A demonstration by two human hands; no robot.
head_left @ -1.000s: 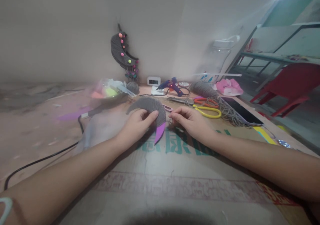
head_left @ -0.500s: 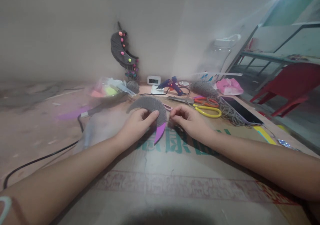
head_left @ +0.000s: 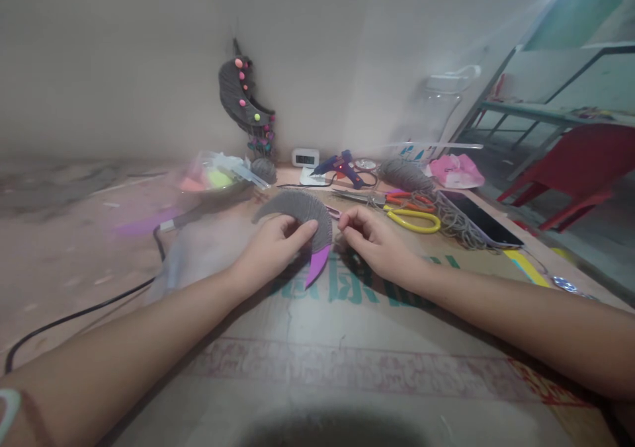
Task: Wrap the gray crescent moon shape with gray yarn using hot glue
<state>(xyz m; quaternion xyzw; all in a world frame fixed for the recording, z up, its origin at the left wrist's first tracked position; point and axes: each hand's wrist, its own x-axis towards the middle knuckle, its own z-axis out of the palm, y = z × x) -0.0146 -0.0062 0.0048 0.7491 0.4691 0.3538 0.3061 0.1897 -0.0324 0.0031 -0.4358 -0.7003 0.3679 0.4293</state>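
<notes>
My left hand (head_left: 275,245) is closed on a crescent moon shape (head_left: 317,205), its thumb on top and its fingers underneath. Grey yarn is wound in tight turns over most of the crescent, while its lower tip is bare purple. Just right of the crescent, my right hand (head_left: 370,239) is closed in a pinch. Whatever lies between its fingertips is too fine to make out. Behind the right hand lie scissors (head_left: 413,221) with yellow and orange handles. A loose heap of grey yarn (head_left: 459,225) is beside them.
A printed cardboard sheet (head_left: 317,367) covers the table under my arms. Along the back stand a bowl of colourful bits (head_left: 213,182), a small clock (head_left: 305,158), a glue gun (head_left: 342,168) and a clear bottle (head_left: 436,113). A phone (head_left: 481,219) lies right. A decorated crescent (head_left: 238,93) hangs on the wall.
The hands and the crescent hold almost the same pose. Only a slight shift of the whole view shows.
</notes>
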